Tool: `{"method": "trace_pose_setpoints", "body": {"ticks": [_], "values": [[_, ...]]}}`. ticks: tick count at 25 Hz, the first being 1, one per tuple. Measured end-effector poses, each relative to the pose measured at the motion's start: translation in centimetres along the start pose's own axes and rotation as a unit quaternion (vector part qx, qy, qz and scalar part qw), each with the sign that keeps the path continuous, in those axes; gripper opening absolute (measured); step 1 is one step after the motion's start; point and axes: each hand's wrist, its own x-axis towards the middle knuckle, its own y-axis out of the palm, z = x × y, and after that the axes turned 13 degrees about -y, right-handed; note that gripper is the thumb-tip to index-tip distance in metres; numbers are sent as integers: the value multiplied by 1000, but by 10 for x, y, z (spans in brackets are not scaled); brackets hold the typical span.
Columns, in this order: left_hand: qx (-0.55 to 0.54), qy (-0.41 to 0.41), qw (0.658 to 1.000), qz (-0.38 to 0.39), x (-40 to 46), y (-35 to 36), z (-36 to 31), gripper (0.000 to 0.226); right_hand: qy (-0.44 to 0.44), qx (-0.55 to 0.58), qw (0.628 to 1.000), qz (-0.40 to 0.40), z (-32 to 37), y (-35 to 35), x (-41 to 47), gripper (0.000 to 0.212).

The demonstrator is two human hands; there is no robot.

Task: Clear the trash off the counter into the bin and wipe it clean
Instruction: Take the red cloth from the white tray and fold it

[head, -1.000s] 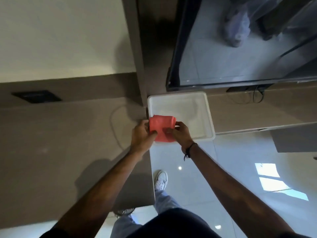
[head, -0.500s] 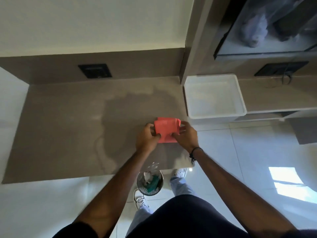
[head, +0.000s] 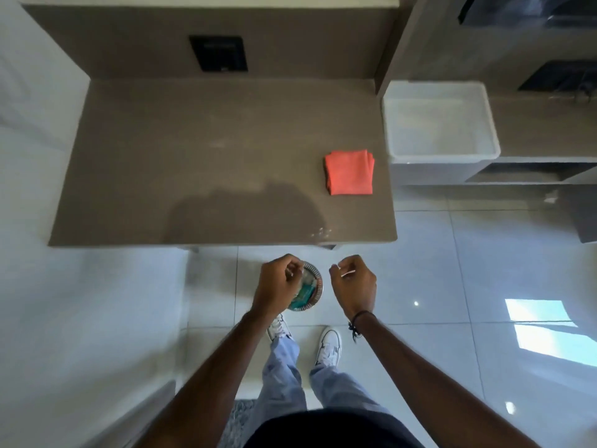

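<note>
A folded red cloth (head: 350, 172) lies flat on the brown counter (head: 193, 163), near its right end. Both hands are off the counter, over the floor in front of it. My left hand (head: 277, 284) is curled loosely with nothing in it, and it covers part of a small round metal bin (head: 311, 291) that holds teal and white trash. My right hand (head: 353, 284) hangs beside the bin, fingers curled, holding nothing that I can make out.
A white plastic tub (head: 439, 119) stands on a lower shelf right of the counter. A black socket plate (head: 218, 53) is set in the backsplash. Glossy floor tiles and my two white shoes (head: 328, 345) lie below.
Both hands have let go of the red cloth, which now lies on the counter, and pulled back over the floor above the bin. The view has backed away from the counter.
</note>
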Motion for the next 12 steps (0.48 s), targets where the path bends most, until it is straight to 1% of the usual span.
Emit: {"method": "trace_pose_setpoints", "body": {"ticks": [3, 5, 7, 9, 11, 12], "values": [[31, -78, 996, 24, 14, 45, 76, 13, 84, -5, 993, 87, -68, 46, -2, 17], [40, -161, 986, 21, 33, 81, 131, 16, 137, -44, 980, 134, -122, 85, 10, 32], [36, -256, 966, 24, 57, 120, 186, 24, 198, -67, 965, 157, -183, 128, 22, 49], [36, -327, 943, 47, 86, 156, 234, 38, 244, -81, 953, 160, -238, 167, 37, 60], [30, -369, 927, 61, 111, 188, 274, 46, 287, -93, 938, 172, -285, 203, 47, 67], [29, -375, 924, 64, 122, 204, 294, 45, 306, -87, 931, 180, -307, 224, 51, 66]]}}
